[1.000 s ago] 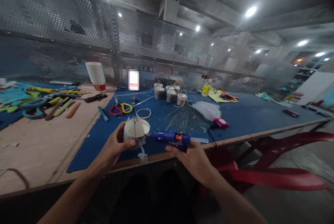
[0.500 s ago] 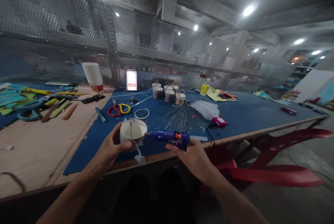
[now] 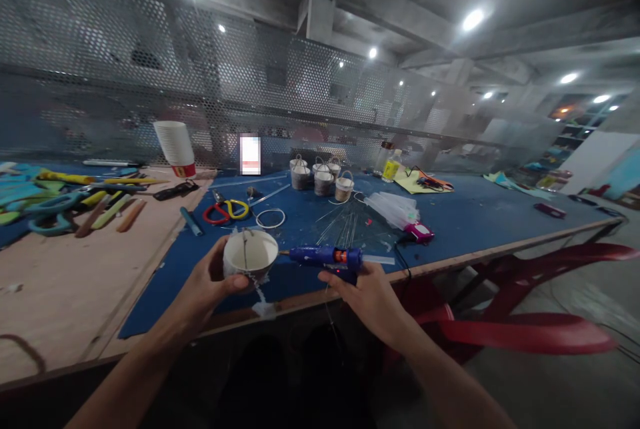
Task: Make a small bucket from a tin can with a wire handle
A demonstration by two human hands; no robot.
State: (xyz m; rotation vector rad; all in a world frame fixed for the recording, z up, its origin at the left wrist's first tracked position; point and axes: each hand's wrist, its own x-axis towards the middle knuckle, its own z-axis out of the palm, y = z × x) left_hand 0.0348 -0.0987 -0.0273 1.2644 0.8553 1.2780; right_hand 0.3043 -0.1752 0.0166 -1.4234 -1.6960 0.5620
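My left hand (image 3: 213, 280) is closed around the side of a small white cup (image 3: 257, 252), tilted so its open mouth faces me. A thin wire handle crosses the mouth, and a pale lacy strip hangs from the cup's lower side. My right hand (image 3: 367, 292) grips a blue glue gun (image 3: 320, 255) with a clear glue stick (image 3: 379, 260) out of its back end. The nozzle points left at the cup's rim, very close to it; whether they touch I cannot tell.
Behind the cup lie red-and-yellow-handled pliers (image 3: 226, 212) and a white wire ring (image 3: 270, 218). Several small buckets (image 3: 323, 180) stand further back. Bagged glue sticks (image 3: 393, 208) lie right; stacked paper cups (image 3: 175, 146) and scissors (image 3: 53, 212) are left. A red chair (image 3: 530, 332) stands at right.
The cup in my left hand has shifted slightly left, leaving a little more space at the glue gun's nozzle. A thin glue strand now hangs below my right hand.
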